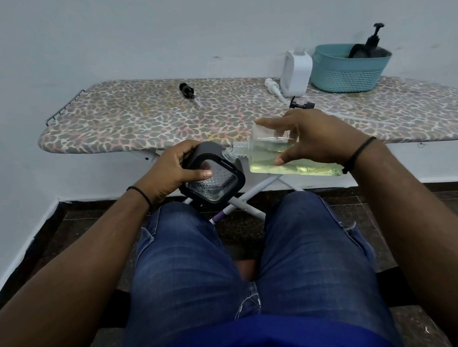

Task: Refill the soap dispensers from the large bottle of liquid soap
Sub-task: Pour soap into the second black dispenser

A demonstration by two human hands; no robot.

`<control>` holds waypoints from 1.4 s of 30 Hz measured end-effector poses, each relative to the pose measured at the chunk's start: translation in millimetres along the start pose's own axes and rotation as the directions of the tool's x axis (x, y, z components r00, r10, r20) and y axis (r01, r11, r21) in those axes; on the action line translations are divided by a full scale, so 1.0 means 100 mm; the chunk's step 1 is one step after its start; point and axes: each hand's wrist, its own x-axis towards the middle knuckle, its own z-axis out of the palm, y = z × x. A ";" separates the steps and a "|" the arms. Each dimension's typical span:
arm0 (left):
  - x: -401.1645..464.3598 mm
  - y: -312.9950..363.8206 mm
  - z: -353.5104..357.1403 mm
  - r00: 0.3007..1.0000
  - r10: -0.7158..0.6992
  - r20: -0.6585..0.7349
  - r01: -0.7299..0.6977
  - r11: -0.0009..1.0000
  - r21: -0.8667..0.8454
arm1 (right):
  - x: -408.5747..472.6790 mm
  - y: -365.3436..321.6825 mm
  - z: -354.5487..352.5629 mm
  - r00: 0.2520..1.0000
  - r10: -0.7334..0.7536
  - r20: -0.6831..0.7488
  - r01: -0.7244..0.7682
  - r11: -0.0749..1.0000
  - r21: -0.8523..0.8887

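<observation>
My right hand [306,135] grips a clear bottle [283,156] partly filled with yellow-green liquid soap. It lies on its side, open threaded neck pointing left. My left hand [177,169] holds a black square dispenser [212,176] with a clear textured face, tilted, just under the bottle's neck. Both are held above my knees, in front of the ironing board [157,118]. A large white bottle [295,73] stands on the board at the back right, and a white pump [272,85] lies beside it.
A teal basket [351,72] at the board's far right holds a black pump dispenser [373,43]. A black pump [187,89] lies mid-board and another black pump [301,104] lies near my right hand. The board's legs cross below, and the wall is close behind.
</observation>
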 end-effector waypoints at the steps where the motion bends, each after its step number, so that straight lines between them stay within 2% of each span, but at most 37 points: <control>1: 0.00 -0.01 0.00 1.000 -0.001 0.003 0.001 1.000 0.003 | 0.00 0.00 0.00 1.000 -0.001 0.000 0.001 1.000 -0.001; 42: -0.02 0.05 0.01 1.000 -0.030 -0.008 0.031 0.998 0.062 | 0.00 -0.01 -0.01 1.000 -0.011 0.008 0.011 1.000 -0.024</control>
